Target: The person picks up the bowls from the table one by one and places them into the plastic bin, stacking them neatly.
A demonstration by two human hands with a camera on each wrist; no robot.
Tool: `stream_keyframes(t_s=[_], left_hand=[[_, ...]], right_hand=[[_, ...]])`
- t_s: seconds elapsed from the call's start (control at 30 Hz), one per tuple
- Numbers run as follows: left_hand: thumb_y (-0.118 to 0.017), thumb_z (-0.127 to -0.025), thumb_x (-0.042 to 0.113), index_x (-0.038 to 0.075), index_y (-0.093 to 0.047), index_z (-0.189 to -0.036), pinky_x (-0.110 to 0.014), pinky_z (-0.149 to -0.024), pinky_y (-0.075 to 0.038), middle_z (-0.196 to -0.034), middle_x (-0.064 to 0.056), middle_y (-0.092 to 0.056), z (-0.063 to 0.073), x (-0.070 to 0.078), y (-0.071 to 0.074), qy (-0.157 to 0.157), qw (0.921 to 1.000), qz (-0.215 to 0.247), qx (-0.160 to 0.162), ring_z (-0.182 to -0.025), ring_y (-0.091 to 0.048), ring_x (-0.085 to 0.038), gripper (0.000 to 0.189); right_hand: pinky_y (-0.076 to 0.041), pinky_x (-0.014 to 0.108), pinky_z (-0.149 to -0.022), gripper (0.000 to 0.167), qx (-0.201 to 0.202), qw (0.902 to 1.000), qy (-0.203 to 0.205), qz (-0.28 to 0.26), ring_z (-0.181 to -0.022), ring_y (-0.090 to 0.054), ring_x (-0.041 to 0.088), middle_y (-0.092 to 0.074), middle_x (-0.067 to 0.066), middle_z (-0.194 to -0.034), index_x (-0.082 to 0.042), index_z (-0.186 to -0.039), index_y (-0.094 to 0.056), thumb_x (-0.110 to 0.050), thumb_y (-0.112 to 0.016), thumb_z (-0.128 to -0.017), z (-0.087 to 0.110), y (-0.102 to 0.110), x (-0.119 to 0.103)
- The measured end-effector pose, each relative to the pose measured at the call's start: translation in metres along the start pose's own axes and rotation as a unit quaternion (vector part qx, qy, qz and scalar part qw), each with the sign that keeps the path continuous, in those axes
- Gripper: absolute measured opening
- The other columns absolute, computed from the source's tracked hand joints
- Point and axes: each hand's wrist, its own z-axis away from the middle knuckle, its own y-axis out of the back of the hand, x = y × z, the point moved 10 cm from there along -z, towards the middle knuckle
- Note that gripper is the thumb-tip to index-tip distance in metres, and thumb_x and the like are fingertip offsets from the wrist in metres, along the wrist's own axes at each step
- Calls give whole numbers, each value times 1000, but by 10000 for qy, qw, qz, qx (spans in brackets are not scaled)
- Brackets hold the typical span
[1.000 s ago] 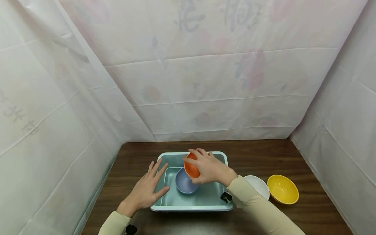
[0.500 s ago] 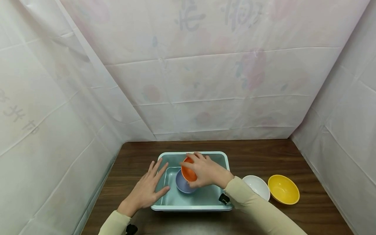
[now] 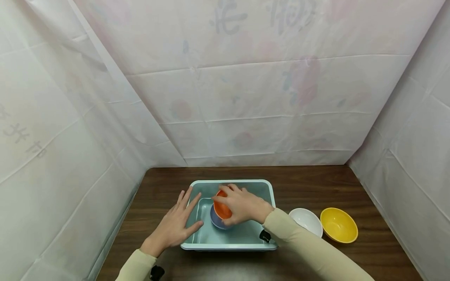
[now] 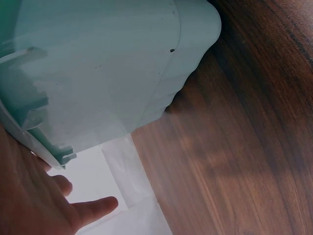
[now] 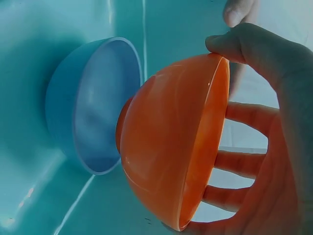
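My right hand [image 3: 240, 205] grips an orange bowl [image 3: 221, 208] by its rim, thumb on one side and fingers on the other. Right over a blue bowl [image 3: 216, 221] hangs the orange one, tilted, its foot close to the blue bowl's opening in the right wrist view; whether they touch I cannot tell. The blue bowl [image 5: 93, 107] sits on the floor of a pale green basin [image 3: 242, 246]. My left hand [image 3: 174, 222] lies with fingers spread at the basin's left rim. In the left wrist view, the basin's outer wall [image 4: 98, 73] is beside that hand.
A white bowl [image 3: 306, 221] and a yellow bowl [image 3: 338, 225] stand side by side on the brown wooden table [image 3: 309, 183], right of the basin. My right sleeve [image 3: 302, 242] passes in front of the white bowl. Pale cloth walls enclose the table's back and sides.
My right hand has moved left and slightly down in the head view with the orange bowl, which now covers more of the blue bowl. My left hand has stayed at the basin's rim.
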Motion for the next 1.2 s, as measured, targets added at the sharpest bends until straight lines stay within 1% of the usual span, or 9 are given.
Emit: stream_keyframes(t_s=[0.2, 0.43, 0.7, 0.87, 1.2], left_hand=[[-57, -99, 60, 21, -25, -166, -74, -100, -44, -175, -12, -5, -1, 0, -1, -8, 10000, 7, -18, -156, -13, -49, 84], [-56, -99, 61, 22, -25, -166, -75, -101, -41, -175, -9, -6, -1, 0, -1, 0, 10000, 29, -45, -157, -11, -48, 84], [-56, -99, 61, 23, -25, -166, -76, -101, -41, -175, -7, -7, 0, 0, -1, 33, 10000, 61, -41, -157, -11, -47, 82], [-56, -99, 61, 24, -25, -166, -76, -101, -41, -175, -8, -7, 0, 0, -1, 49, 10000, 70, -43, -157, -11, -47, 82], [-56, -99, 61, 22, -27, -165, -77, -99, -41, -175, -8, -9, 1, -1, -1, 65, 9999, 74, -22, -157, -12, -47, 82]], right_hand=[[-57, 53, -92, 74, -173, 9998, 46, 97, -132, -47, 28, -44, 8, -158, -34, -152, -51, -57, -74, -86, -7, -12, 0], [-56, 55, -94, 74, -363, 9993, 53, 22, -131, -48, 28, -44, 8, -157, -36, -153, -48, -56, -74, -86, -15, -24, -2], [-56, 53, -92, 73, -478, 9988, 92, 68, -128, -50, 27, -47, 6, -154, -35, -152, -50, -56, -75, -86, -20, -37, -4], [-55, 54, -95, 74, -567, 9983, 77, 138, -128, -51, 27, -47, 5, -153, -35, -152, -50, -57, -75, -86, -24, -46, -3], [-54, 52, -97, 73, -632, 9979, -1, 149, -126, -51, 27, -48, 5, -153, -35, -151, -51, -55, -77, -86, -27, -54, -4]])
